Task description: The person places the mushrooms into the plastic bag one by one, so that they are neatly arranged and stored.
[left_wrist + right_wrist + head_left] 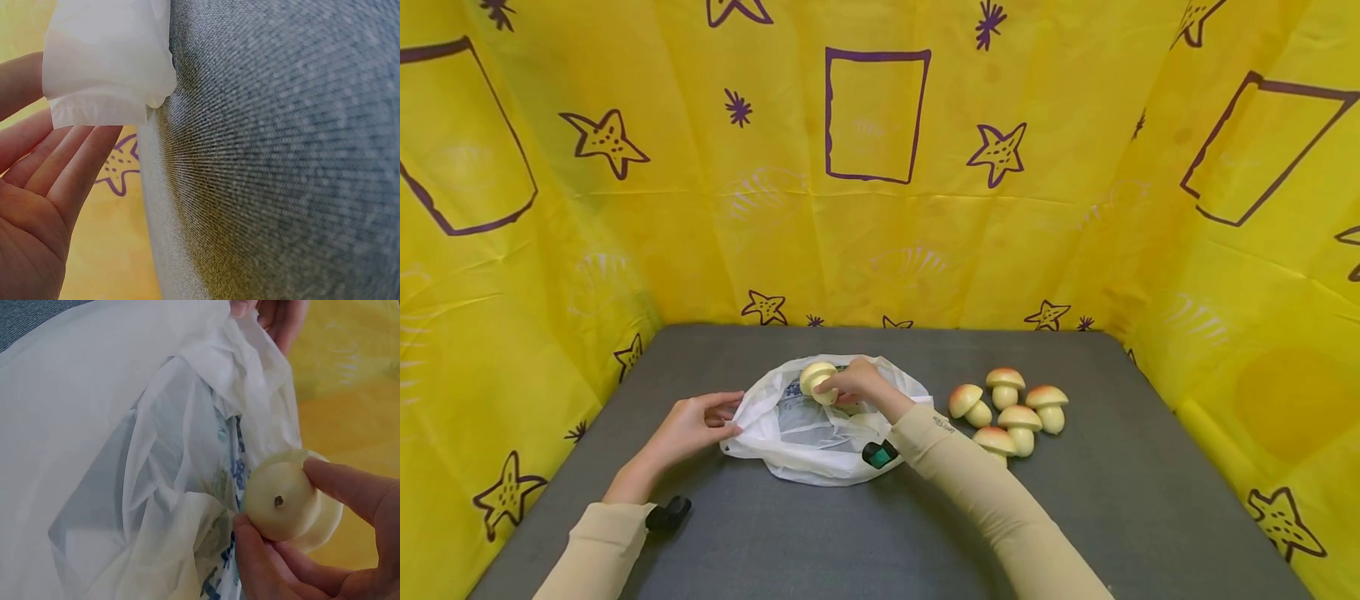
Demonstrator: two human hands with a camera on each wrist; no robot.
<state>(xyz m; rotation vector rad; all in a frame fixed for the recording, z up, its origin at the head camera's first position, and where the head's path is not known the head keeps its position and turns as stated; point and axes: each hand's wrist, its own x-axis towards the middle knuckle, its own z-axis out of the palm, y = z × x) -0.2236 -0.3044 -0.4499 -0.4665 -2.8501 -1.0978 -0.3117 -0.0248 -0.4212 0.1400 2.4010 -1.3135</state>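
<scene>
A white plastic bag (820, 475) lies with its mouth spread wide on the grey table, blue print showing inside. At its left rim, my left hand (688, 429) pinches the plastic between thumb and fingers; the folded edge (106, 94) covers the fingertips in the left wrist view. My right hand (861, 381) holds a toy mushroom (817, 379) over the bag's opening. In the right wrist view, thumb and fingers grip the pale stem (281, 501), whose base has a small dark mark, with the cap behind it.
Several more toy mushrooms with orange-tinged caps, one of them a mushroom (1048, 408) at the far right of the group, stand or lean together right of the bag. Yellow patterned cloth (880, 250) walls the grey table (790, 550) at the back and both sides.
</scene>
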